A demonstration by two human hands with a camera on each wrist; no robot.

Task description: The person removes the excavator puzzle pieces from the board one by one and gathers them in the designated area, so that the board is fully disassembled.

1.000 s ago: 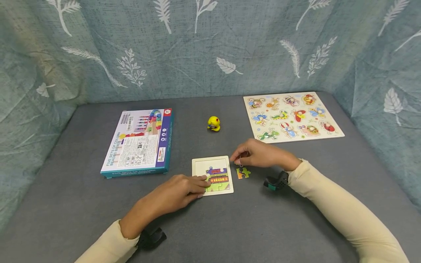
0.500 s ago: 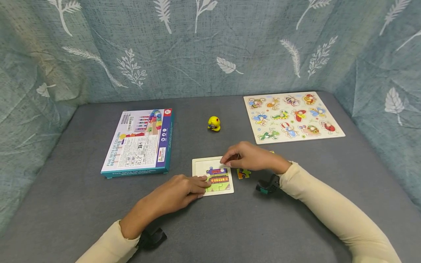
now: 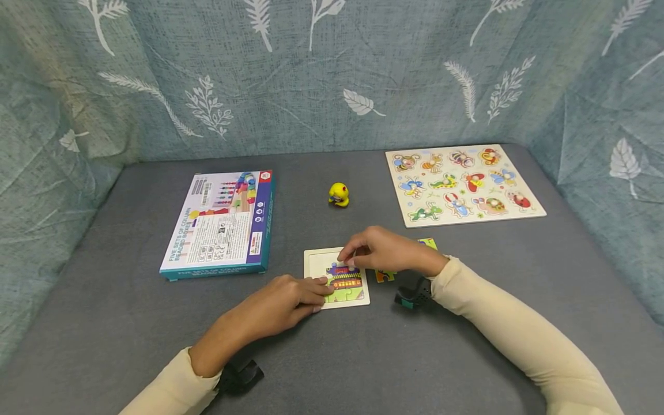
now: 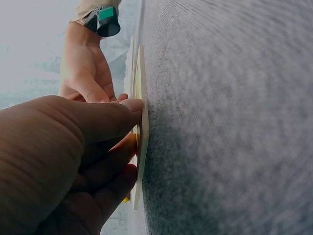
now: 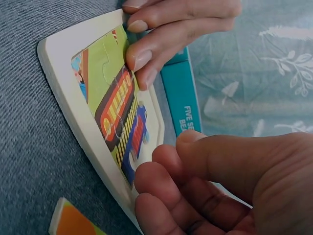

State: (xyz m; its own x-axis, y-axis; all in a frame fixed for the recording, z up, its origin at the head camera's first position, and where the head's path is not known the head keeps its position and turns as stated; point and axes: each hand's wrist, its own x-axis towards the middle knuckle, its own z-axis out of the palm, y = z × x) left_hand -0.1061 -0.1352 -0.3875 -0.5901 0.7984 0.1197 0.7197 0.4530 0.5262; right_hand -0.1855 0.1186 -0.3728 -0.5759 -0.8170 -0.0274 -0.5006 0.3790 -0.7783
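Observation:
A small framed jigsaw puzzle [image 3: 366, 293] with a colourful vehicle picture lies flat on the grey table. At its left side my left hand [image 3: 282, 302] holds it, fingertips on the picture and thumb [image 4: 132, 105] at the edge. Over the upper right part hovers my right hand [image 3: 386, 251], thumb and fingers bent towards each other near the purple piece [image 5: 138, 132]. I cannot tell whether a piece is hidden between those fingertips. Partly under the right hand lies a loose jigsaw piece [image 3: 385, 276]; another jigsaw piece [image 3: 428, 242] shows behind the wrist.
To the left lies a flat toy box [image 3: 218, 225] with a teal edge. A yellow toy figure [image 3: 339, 195] stands behind the puzzle. Back right is a wooden insect peg board [image 3: 464, 184]. A blue-green leaf-print curtain [image 3: 290, 86] closes off the far side.
My right hand has moved left from beside the puzzle to over its upper part, uncovering the loose piece behind the wrist. The left hand stays in place.

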